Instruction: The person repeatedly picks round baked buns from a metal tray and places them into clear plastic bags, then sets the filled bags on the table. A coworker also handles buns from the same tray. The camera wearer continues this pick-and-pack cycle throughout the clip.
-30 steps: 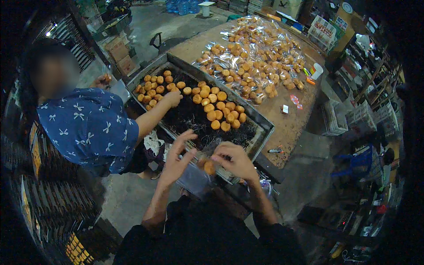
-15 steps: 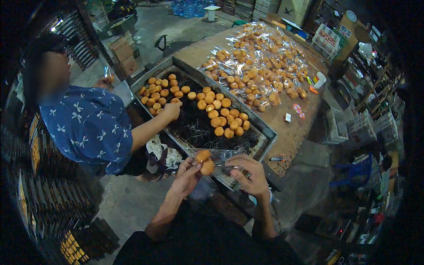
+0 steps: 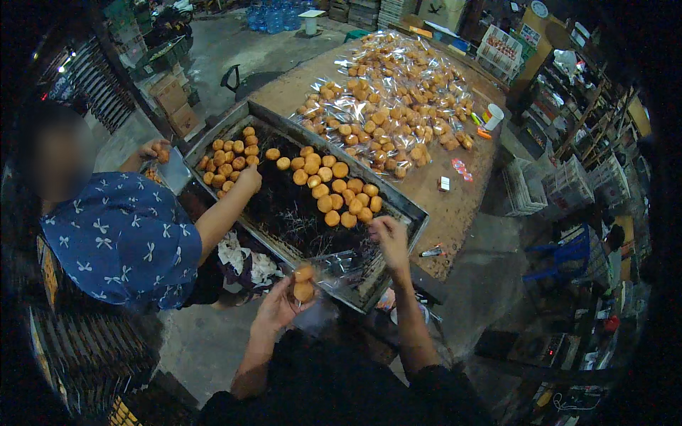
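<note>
My left hand (image 3: 277,304) is closed around two round golden-brown buns (image 3: 303,291), one above the other. A clear plastic bag (image 3: 337,268) spreads from beside them over the near edge of a long metal tray (image 3: 283,248). My right hand (image 3: 390,240) reaches over the tray with its fingers bent and nothing visible in them. Its fingertips are close to the nearest bun (image 3: 364,214) of a loose cluster lying on the tray's dark bottom.
At left, a person in a blue patterned shirt (image 3: 121,227) reaches into more buns (image 3: 229,157) in the tray. A table (image 3: 455,213) behind carries a heap of bagged buns (image 3: 398,99), a white cup (image 3: 491,113) and a marker (image 3: 431,251). A blue chair (image 3: 565,252) stands at right.
My right hand has let go of the clear bag and moved up over the tray to the buns. My left hand with the two buns has shifted left and down in view.
</note>
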### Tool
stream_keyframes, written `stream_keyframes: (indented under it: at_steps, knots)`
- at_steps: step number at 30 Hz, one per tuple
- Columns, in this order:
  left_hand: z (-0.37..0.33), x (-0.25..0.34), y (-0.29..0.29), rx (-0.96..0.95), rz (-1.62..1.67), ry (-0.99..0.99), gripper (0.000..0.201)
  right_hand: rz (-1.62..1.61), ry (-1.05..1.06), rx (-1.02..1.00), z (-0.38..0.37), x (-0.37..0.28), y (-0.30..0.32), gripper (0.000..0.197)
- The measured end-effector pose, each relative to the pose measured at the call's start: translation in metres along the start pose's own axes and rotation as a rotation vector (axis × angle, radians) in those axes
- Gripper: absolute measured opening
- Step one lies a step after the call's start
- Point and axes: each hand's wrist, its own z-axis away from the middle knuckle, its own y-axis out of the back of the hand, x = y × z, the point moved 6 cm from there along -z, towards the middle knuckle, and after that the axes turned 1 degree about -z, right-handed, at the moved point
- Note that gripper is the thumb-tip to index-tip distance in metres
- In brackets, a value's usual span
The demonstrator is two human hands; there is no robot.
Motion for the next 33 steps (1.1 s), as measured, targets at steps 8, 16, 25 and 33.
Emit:
stream_keyframes:
  at_steps: [8, 16, 25, 33]
  knots:
    - [-0.014, 0.001, 0.044, 0.101, -0.033, -0.137, 0.041, 0.943, 0.216, -0.141, -0.033, 0.082, -0.082, 0.046]
    - [-0.010, 0.008, 0.060, 0.214, 0.081, -0.120, 0.045, 0.856, 0.059, -0.206, -0.039, 0.078, -0.094, 0.048]
    - [-0.016, 0.015, 0.042, 0.095, 0.156, -0.115, 0.048, 1.336, 0.391, -0.192, -0.056, 0.102, -0.140, 0.048]
    - [-0.008, 0.000, 0.044, 0.133, 0.271, -0.143, 0.044, 1.062, 0.258, -0.313, 0.014, 0.074, -0.101, 0.042]
